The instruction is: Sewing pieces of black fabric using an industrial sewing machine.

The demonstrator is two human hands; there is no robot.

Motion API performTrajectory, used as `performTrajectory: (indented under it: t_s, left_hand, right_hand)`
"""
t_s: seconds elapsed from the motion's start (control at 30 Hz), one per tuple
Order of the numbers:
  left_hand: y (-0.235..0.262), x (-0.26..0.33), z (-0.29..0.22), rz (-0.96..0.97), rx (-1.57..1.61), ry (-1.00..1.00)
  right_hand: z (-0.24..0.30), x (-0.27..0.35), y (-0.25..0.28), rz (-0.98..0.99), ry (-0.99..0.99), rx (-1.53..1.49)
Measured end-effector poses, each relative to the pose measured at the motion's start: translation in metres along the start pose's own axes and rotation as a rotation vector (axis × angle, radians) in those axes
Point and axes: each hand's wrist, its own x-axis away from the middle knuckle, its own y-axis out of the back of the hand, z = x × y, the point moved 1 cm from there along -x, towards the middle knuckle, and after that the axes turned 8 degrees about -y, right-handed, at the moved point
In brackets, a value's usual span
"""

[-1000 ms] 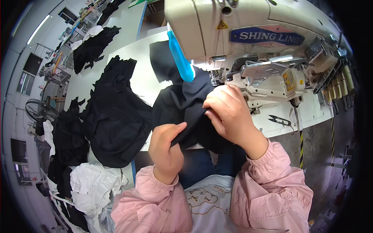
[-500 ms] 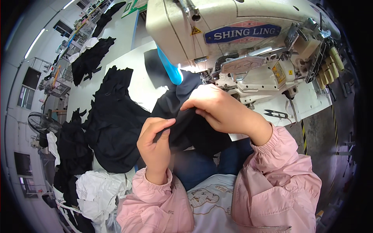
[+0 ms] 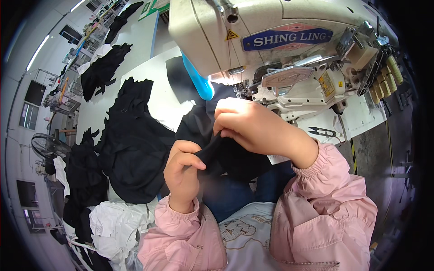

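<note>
A piece of black fabric (image 3: 235, 158) hangs over the front edge of the sewing table and reaches back under the sewing machine (image 3: 316, 86). With curled fingers, my left hand (image 3: 183, 169) grips its near left edge. My right hand (image 3: 253, 124) pinches a fold of the same piece, just in front of the needle area. The needle and presser foot are partly hidden behind that hand. A lit blue lamp (image 3: 199, 79) shines on the cloth beside the machine head.
A heap of black fabric pieces (image 3: 131, 149) lies left of my hands, with another black stack (image 3: 101, 72) farther back. Crumpled white material (image 3: 115, 226) sits at the lower left. Black thread snips (image 3: 322, 132) lie on the white table (image 3: 361, 124) at right.
My left fingers have curled in and dropped slightly around the fabric edge. My right fingers have closed tighter on the fold, raising the cloth between the hands.
</note>
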Motion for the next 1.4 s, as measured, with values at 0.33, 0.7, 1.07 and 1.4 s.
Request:
performTrajectory:
  t_s: [0.33,0.7,1.07,1.4]
  left_hand:
    - [-0.045,-0.002,0.035,0.31,-0.599,-0.354]
    - [-0.064,-0.067,0.047,0.316,-0.505,-0.234]
    - [-0.059,-0.087,0.054,0.363,-0.523,-0.169]
    - [-0.064,-0.08,0.051,0.34,-0.628,-0.306]
  right_hand:
    - [0.015,0.064,-0.014,-0.264,0.169,0.568]
    - [0.018,0.049,0.002,-0.553,0.189,0.611]
    - [0.013,0.027,0.015,-0.646,0.089,0.572]
    - [0.018,0.033,0.01,-0.594,0.012,0.463]
